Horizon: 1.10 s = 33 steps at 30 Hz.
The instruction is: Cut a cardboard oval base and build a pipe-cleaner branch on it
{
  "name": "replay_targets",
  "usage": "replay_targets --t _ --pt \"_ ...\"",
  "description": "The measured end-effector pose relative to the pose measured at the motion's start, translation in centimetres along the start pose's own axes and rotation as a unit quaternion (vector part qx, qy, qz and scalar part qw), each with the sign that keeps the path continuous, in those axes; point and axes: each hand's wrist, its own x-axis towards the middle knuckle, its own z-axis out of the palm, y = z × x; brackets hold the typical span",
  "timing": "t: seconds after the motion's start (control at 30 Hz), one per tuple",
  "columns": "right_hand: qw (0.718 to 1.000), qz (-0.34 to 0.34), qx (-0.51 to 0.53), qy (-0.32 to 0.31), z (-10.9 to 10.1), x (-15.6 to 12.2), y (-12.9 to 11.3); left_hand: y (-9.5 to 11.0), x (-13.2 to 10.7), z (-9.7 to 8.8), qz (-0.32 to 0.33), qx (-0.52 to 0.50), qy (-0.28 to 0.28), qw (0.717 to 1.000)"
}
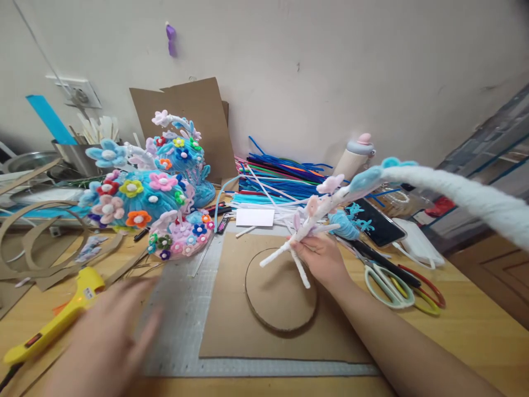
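My right hand is closed round the stems of a white and pink pipe-cleaner branch, whose long fuzzy white arm with pale blue tips sweeps off to the right. It holds the branch over a round cardboard disc lying on a brown cardboard sheet. My left hand is low at the left, smeared by motion, fingers stretched out, next to a yellow glue gun.
Blue pipe-cleaner ornaments covered in coloured flowers stand at the back left. A pile of coloured pipe cleaners lies behind the mat. Scissors, a phone and a bottle sit right. Cardboard rings lie left.
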Motion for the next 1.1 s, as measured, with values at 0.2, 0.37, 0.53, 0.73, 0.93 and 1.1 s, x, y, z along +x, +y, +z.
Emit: replay_targets --t 0.2,0.37,0.53,0.73,0.93,1.1 --pt "0.999 0.015 -0.003 0.033 -1.6 0.5 0.0 11.3 6.2 4.5 0.163 -0.006 -0.262 0.951" --pt "0.998 0.020 0.002 0.061 -2.4 0.7 0.1 11.5 9.3 6.5 0.248 0.014 -0.320 0.914" --pt "0.998 0.027 0.009 0.055 -2.2 0.5 -0.2 13.8 6.7 8.0 0.222 0.072 -0.249 0.940" --pt "1.000 0.005 0.009 0.023 -1.4 -0.3 -0.5 16.4 2.9 8.7 0.195 0.152 -0.203 0.948" --pt "1.000 -0.006 -0.007 0.011 -1.2 -0.8 -0.8 15.0 3.0 8.1 0.161 0.099 -0.180 0.965" --pt "1.000 -0.001 -0.006 0.003 -1.5 -0.6 -0.5 14.5 2.9 8.7 0.122 0.083 -0.195 0.970"
